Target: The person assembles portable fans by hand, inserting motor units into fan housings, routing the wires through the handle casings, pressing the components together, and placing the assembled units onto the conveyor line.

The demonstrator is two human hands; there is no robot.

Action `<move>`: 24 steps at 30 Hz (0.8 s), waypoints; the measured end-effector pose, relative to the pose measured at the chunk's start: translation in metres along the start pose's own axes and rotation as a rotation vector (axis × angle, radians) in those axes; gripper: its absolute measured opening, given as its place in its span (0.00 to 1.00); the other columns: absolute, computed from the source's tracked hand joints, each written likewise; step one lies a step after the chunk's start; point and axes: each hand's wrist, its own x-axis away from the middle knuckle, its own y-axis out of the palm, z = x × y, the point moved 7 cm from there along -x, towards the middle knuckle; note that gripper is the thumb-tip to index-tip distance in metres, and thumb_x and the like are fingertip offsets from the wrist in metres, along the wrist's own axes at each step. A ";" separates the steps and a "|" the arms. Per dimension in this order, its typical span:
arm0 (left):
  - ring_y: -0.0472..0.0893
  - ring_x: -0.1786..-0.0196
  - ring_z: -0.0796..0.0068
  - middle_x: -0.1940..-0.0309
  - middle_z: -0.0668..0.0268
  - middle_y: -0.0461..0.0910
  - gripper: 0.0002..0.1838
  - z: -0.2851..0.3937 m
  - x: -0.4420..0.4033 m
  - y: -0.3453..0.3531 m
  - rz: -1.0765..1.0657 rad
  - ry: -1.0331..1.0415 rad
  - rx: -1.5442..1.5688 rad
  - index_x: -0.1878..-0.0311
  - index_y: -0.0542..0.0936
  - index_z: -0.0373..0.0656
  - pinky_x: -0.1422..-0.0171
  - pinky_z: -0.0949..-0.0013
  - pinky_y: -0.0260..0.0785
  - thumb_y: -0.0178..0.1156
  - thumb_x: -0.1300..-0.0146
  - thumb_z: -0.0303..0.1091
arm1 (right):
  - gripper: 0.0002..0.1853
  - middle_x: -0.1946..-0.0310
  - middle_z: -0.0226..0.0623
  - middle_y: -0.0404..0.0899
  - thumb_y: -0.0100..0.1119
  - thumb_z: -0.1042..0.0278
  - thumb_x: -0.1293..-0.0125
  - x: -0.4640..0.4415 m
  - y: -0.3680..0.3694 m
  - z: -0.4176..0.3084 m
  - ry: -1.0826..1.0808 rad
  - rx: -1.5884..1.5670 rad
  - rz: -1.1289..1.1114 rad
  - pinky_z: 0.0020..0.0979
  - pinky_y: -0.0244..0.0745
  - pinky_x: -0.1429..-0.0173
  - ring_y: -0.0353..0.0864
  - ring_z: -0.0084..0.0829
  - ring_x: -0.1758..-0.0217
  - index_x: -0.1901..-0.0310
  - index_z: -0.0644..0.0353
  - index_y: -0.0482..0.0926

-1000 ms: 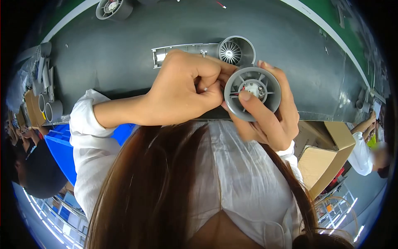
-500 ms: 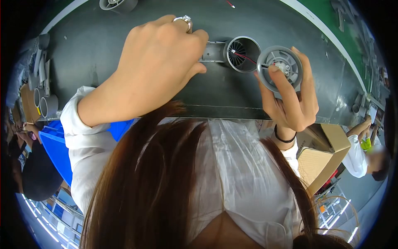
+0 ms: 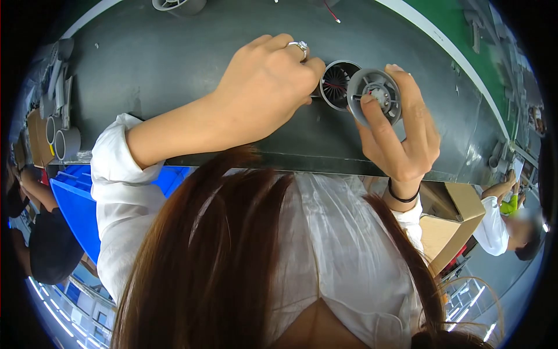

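Observation:
My left hand (image 3: 270,72), with a ring on one finger, is closed around the handle part of a grey fan housing; the handle is mostly hidden beneath the hand. The housing's round tube (image 3: 336,87) faces up, with dark radial blades inside and a red wire across them. In my right hand (image 3: 401,131) is a grey round motor holder (image 3: 375,98) with spokes and a motor in its centre. My fingers grip its rim, and one fingertip rests near its middle. It is tilted and overlaps the tube's right edge in view; whether they touch I cannot tell.
Another grey round part (image 3: 179,4) lies at the far edge of the dark table (image 3: 157,75). A red wire with a white connector (image 3: 332,13) is at the top. Grey tubes (image 3: 67,142) stand at left. A blue bin (image 3: 75,203) and cardboard box (image 3: 453,221) are below the table edge.
My left hand has moved right along the handle, covering it. My right hand has brought the motor holder slightly left and tilted it, closer to the tube. The white connector inside the tube no longer shows.

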 end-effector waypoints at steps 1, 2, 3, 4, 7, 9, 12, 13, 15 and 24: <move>0.78 0.60 0.61 0.64 0.64 0.80 0.20 0.000 0.000 0.001 0.011 0.003 0.009 0.61 0.80 0.42 0.56 0.60 0.72 0.73 0.60 0.31 | 0.07 0.60 0.55 0.80 0.62 0.78 0.55 0.000 0.001 -0.001 -0.028 0.006 -0.002 0.42 0.84 0.55 0.84 0.47 0.59 0.70 0.65 0.79; 0.78 0.60 0.61 0.64 0.64 0.80 0.19 0.000 0.001 0.001 0.014 -0.002 0.028 0.61 0.80 0.41 0.55 0.60 0.72 0.73 0.59 0.31 | 0.06 0.60 0.56 0.80 0.62 0.78 0.54 0.000 0.002 -0.002 -0.053 0.000 0.004 0.42 0.84 0.55 0.84 0.48 0.59 0.71 0.65 0.78; 0.78 0.60 0.61 0.64 0.64 0.80 0.18 0.000 0.001 0.001 0.017 -0.004 0.046 0.62 0.80 0.41 0.55 0.60 0.72 0.72 0.59 0.31 | 0.05 0.60 0.56 0.79 0.61 0.78 0.54 -0.001 0.002 -0.004 -0.077 -0.003 0.012 0.43 0.83 0.54 0.84 0.48 0.58 0.71 0.65 0.78; 0.79 0.59 0.61 0.64 0.64 0.80 0.17 0.001 0.000 0.001 0.021 -0.005 0.065 0.62 0.80 0.41 0.55 0.60 0.72 0.72 0.58 0.30 | 0.05 0.60 0.56 0.79 0.60 0.77 0.53 -0.002 0.002 -0.005 -0.101 -0.006 0.019 0.43 0.83 0.53 0.84 0.48 0.58 0.72 0.66 0.78; 0.79 0.59 0.60 0.63 0.63 0.81 0.15 0.001 0.000 0.003 0.063 0.004 0.106 0.64 0.80 0.40 0.54 0.60 0.72 0.72 0.57 0.30 | 0.05 0.59 0.56 0.79 0.61 0.77 0.54 -0.002 0.004 -0.006 -0.132 -0.015 0.017 0.43 0.83 0.52 0.83 0.48 0.57 0.73 0.67 0.78; 0.78 0.58 0.57 0.62 0.61 0.80 0.13 -0.001 -0.002 0.006 0.045 -0.009 0.181 0.65 0.80 0.38 0.53 0.59 0.71 0.70 0.55 0.29 | 0.05 0.59 0.57 0.79 0.61 0.78 0.54 -0.002 0.004 -0.005 -0.140 -0.022 0.031 0.43 0.82 0.51 0.83 0.49 0.56 0.73 0.68 0.77; 0.78 0.57 0.55 0.62 0.59 0.80 0.10 -0.004 0.000 0.009 0.024 -0.038 0.232 0.67 0.80 0.37 0.52 0.58 0.70 0.67 0.52 0.30 | 0.08 0.59 0.57 0.78 0.62 0.75 0.56 -0.003 0.002 -0.007 -0.142 -0.082 0.037 0.44 0.81 0.49 0.82 0.49 0.57 0.74 0.71 0.76; 0.77 0.57 0.55 0.63 0.59 0.80 0.09 0.000 -0.002 0.009 0.025 -0.025 0.251 0.68 0.80 0.37 0.52 0.57 0.70 0.66 0.51 0.30 | 0.10 0.58 0.57 0.77 0.62 0.74 0.59 -0.002 0.000 -0.008 -0.141 -0.090 0.002 0.44 0.81 0.49 0.81 0.49 0.56 0.74 0.71 0.76; 0.77 0.56 0.51 0.61 0.56 0.79 0.09 0.002 -0.002 0.007 0.030 -0.033 0.285 0.66 0.80 0.36 0.50 0.56 0.69 0.64 0.52 0.26 | 0.11 0.58 0.57 0.78 0.65 0.75 0.59 -0.003 -0.003 -0.009 -0.122 -0.151 0.012 0.43 0.83 0.53 0.83 0.49 0.58 0.72 0.70 0.79; 0.75 0.59 0.47 0.60 0.51 0.78 0.17 -0.011 0.008 0.020 -0.041 -0.109 0.395 0.54 0.77 0.34 0.53 0.56 0.66 0.57 0.52 0.18 | 0.14 0.55 0.58 0.75 0.69 0.70 0.55 0.014 -0.001 0.001 0.121 -0.364 0.307 0.39 0.83 0.56 0.83 0.49 0.59 0.69 0.67 0.77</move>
